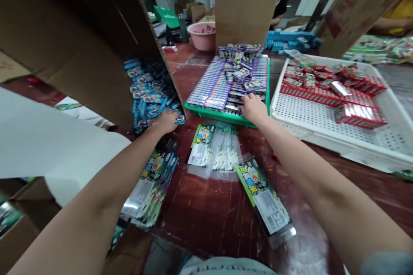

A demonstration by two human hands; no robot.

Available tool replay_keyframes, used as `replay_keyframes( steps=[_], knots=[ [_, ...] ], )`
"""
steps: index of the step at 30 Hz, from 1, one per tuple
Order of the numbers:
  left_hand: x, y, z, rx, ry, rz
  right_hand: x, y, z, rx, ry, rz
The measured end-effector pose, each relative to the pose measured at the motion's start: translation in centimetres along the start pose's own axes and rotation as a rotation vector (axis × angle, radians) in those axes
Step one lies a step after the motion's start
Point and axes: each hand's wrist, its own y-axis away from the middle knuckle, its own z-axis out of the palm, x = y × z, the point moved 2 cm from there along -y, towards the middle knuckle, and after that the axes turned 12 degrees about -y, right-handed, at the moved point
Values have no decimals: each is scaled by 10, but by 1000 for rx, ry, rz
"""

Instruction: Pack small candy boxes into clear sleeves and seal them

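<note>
My left hand (166, 121) is at the front edge of a heap of small blue boxes (146, 90), its fingers closed on one at the heap's right corner. My right hand (254, 107) reaches into the near side of a green tray (206, 112), fingers bent around a small purple box (237, 105). Rows of purple boxes (209, 81) fill the tray, with loose ones on top. Between my arms lie clear printed packets (216, 150), fanned out. A single packet (264, 197) lies nearer me on the right. A stack of similar packets (150, 189) sits under my left forearm.
A white perforated tray (351, 146) with red boxes (322, 81) stands on the right. A large cardboard carton (93, 51) rises around the blue heap. Behind are a pink basin (202, 38), an upright cardboard sheet (247, 10) and more blue boxes (288, 41). Another person's arm (392, 23) shows far right.
</note>
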Motion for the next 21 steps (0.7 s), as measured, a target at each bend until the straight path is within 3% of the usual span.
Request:
replay_keyframes(
  steps=[3,5,7,9,12,16,19,21],
  knots=[
    [0,1,0,16,-45,-49,-2,-13,1,4,2,0],
    [4,8,-8,40,-70,-95,0,0,-11,24,3,-5],
    [15,23,-24,98,-63,-154,8,33,-29,63,-2,-19],
    [39,45,-44,175,-5,-184,21,87,-51,116,-8,-57],
    [103,85,-74,232,177,-41,43,189,-73,87,83,19],
    [222,131,-97,209,523,307,66,299,-76,-170,193,247],
    [305,146,-98,100,633,500,86,334,-76,-358,-25,320],
    [344,146,-95,39,595,572,101,338,-81,-350,-193,244]
  ],
)
